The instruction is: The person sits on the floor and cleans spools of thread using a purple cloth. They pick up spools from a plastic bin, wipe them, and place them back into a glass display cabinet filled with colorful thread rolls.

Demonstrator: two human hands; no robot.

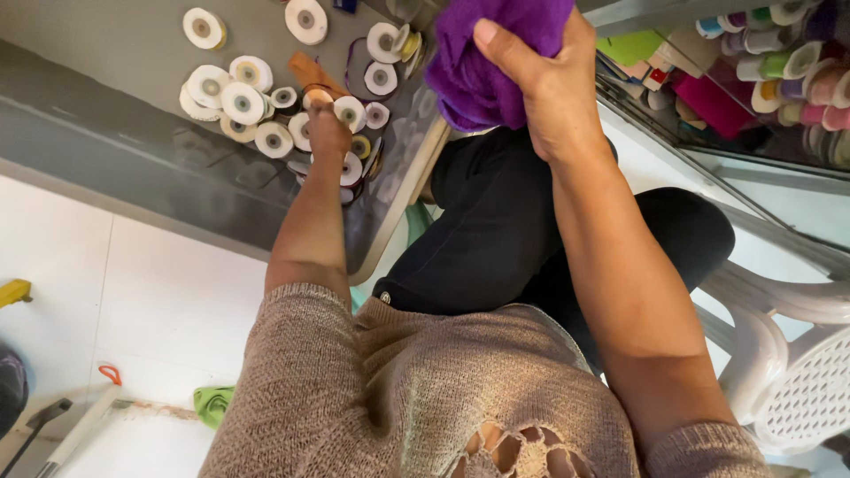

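My right hand (pixel 542 81) grips a bunched purple cloth (pixel 482 55) near the top middle, above my lap in black trousers (pixel 496 235). My left hand (pixel 328 131) reaches onto a grey table (pixel 115 150) at the left. Its fingers are curled on a small white spool (pixel 318 96) in a cluster of several white ribbon spools (pixel 241 102). Some of these spools carry yellow or dark ribbon. Loose dark thread loops lie around the hand. Both forearms come out of a brown knitted sweater (pixel 398 398).
Shelves at the upper right hold several coloured thread cones (pixel 788 62) and folded fabrics (pixel 708 102). A white plastic chair (pixel 788 372) stands at the lower right. On the white floor at the left lie a green rag (pixel 212 403), a long tool with an orange loop (pixel 109 374) and a yellow object (pixel 13 290).
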